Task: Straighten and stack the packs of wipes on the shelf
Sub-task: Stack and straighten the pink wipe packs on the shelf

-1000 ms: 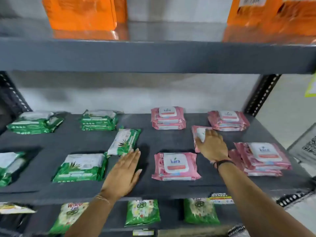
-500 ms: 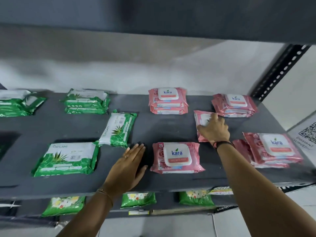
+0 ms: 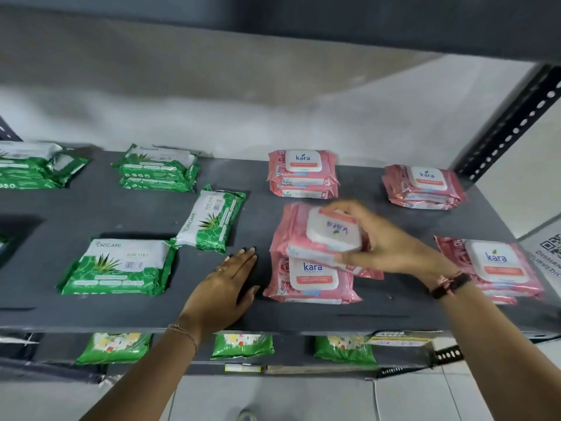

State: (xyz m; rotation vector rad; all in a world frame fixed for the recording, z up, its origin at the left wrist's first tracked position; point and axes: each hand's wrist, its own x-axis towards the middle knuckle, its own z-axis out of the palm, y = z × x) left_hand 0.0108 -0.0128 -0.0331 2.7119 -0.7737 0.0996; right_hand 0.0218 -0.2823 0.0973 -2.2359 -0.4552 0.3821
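Observation:
My right hand [image 3: 385, 241] grips a pink pack of wipes [image 3: 306, 232], held tilted just above another pink pack [image 3: 306, 282] that lies near the front of the grey shelf [image 3: 91, 208]. My left hand [image 3: 224, 287] rests flat and open on the shelf, just left of that lower pack. Pink stacks stand at the back centre [image 3: 303, 173], back right [image 3: 425, 186] and front right [image 3: 498, 268]. Green packs lie to the left: a slanted one [image 3: 212, 221], a flat one in front [image 3: 118, 267], and stacks at the back [image 3: 158, 168] and far left [image 3: 33, 165].
A perforated black upright [image 3: 513, 123] bounds the shelf at the right. The shelf above hangs low overhead. Green packs with flowers [image 3: 243, 344] lie on the shelf below. A QR-code sheet [image 3: 546, 256] hangs at the far right.
My right hand has lifted the pink pack from the middle right of the shelf and carried it left and forward, over the front pink pack. My left hand stays flat on the shelf.

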